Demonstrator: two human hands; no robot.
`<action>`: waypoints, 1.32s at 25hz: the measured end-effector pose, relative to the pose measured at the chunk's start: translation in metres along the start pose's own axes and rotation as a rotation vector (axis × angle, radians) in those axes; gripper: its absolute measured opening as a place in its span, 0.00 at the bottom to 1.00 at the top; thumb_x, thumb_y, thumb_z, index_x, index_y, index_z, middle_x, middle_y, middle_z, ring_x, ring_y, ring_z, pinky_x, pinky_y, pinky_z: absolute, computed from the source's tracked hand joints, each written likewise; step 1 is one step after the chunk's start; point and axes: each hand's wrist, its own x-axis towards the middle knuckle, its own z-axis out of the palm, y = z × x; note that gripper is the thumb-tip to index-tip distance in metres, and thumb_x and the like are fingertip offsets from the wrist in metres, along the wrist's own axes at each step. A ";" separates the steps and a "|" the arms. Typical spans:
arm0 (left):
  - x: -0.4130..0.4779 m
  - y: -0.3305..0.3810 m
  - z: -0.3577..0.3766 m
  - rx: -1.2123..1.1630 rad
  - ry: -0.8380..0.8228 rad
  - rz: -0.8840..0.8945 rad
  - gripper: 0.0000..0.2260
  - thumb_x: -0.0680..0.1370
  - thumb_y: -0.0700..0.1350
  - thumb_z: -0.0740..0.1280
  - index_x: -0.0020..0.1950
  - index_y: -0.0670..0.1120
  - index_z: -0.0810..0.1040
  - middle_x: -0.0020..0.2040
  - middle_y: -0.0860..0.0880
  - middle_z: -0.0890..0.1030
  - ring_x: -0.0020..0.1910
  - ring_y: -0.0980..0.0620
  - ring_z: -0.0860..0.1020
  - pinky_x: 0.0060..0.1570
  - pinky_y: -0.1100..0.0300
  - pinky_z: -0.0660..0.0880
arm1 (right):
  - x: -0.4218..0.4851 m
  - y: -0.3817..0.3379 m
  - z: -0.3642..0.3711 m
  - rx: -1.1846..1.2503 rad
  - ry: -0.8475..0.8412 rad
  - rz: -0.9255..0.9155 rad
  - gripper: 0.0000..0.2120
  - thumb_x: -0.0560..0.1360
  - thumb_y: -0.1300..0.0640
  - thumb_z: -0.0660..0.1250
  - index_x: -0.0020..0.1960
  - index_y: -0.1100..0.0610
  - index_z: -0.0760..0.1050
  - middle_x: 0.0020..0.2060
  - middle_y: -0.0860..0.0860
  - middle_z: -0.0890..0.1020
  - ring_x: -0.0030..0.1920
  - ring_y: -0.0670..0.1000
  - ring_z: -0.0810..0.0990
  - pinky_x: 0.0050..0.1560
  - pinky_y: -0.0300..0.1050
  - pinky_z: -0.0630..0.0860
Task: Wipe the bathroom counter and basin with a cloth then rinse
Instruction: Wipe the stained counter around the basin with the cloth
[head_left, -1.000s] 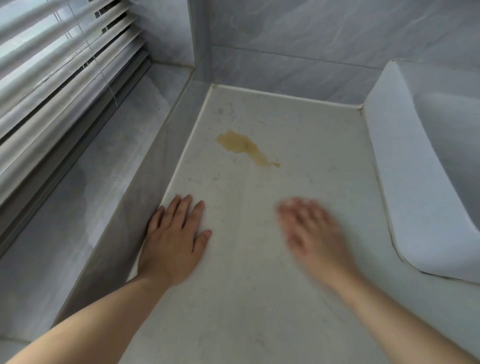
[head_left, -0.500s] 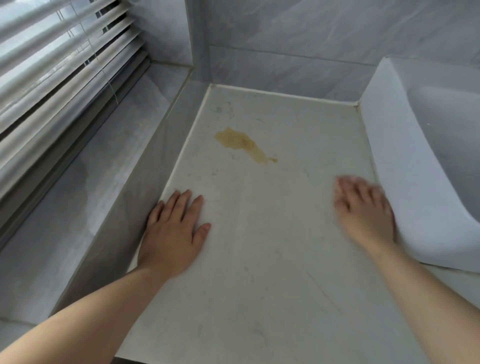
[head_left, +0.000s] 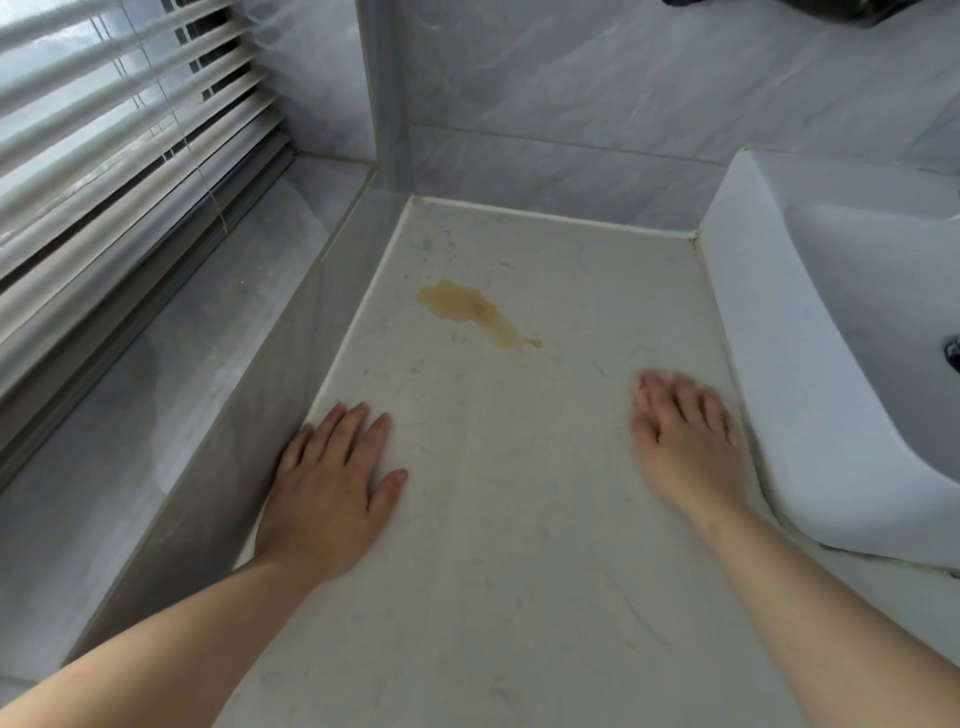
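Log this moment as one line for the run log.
left hand: flat on counter | right hand: open, blurred, beside basin | stain: unwiped | hands: holding nothing

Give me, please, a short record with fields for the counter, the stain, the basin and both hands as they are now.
counter: pale, scuffed
stain: yellow-brown, on the counter's far half, beyond both hands
basin: white, at the counter's right
left hand: flat on the counter by its left edge, empty
right hand: fingers straight, blurred, beside the basin's wall, empty
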 end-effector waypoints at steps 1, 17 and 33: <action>0.001 0.001 -0.001 -0.013 0.004 -0.010 0.27 0.76 0.59 0.50 0.67 0.46 0.73 0.66 0.44 0.74 0.66 0.44 0.71 0.64 0.52 0.55 | 0.001 -0.010 -0.003 0.025 -0.012 0.126 0.28 0.75 0.45 0.48 0.72 0.52 0.65 0.71 0.57 0.67 0.71 0.62 0.63 0.72 0.54 0.55; 0.041 -0.002 0.003 -0.027 -0.050 0.018 0.34 0.74 0.62 0.48 0.71 0.41 0.66 0.71 0.42 0.68 0.71 0.43 0.65 0.68 0.55 0.49 | -0.080 -0.091 -0.001 0.101 -0.124 -0.723 0.26 0.72 0.44 0.56 0.69 0.49 0.67 0.66 0.52 0.74 0.66 0.59 0.73 0.65 0.54 0.61; 0.042 -0.002 0.005 0.012 -0.010 0.002 0.31 0.74 0.60 0.52 0.67 0.39 0.72 0.67 0.42 0.73 0.66 0.43 0.71 0.64 0.52 0.57 | 0.073 -0.075 0.012 -0.012 -0.135 -0.251 0.28 0.76 0.45 0.42 0.76 0.49 0.55 0.75 0.53 0.60 0.74 0.58 0.57 0.73 0.50 0.50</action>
